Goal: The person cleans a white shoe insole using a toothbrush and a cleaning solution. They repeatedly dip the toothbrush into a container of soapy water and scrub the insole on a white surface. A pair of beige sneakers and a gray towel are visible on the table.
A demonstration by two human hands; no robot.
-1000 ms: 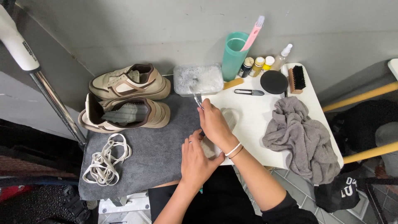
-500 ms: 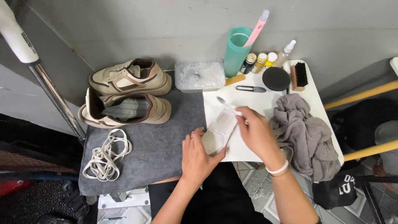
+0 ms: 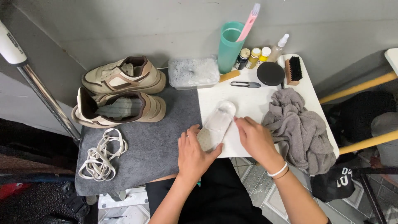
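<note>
The left hand is pressing down on the near end of a pale shoe insole, its grip closed around that end with the thumb on one side and the fingers curled over the other. The right hand is touching the insole's right edge with its fingertips, the grip only loosely bent, not clamped on anything. The insole is lying slantwise on the white worktop, its far rounded end pointing up toward the back, its near end sitting right at the seam where the grey mat is meeting the white surface, close to the front edge.

A crumpled grey cloth is lying just beside the right hand and is spilling over the worktop's right edge. Two beige shoes are sitting at the back left of the mat, and a heap of white laces is lying near its left front corner. Between laces and left hand the mat is lying bare.

Along the back edge a clear tub, a green cup holding a pink toothbrush, small bottles, a round black tin, a brush and small snips are standing well apart from the hands.
</note>
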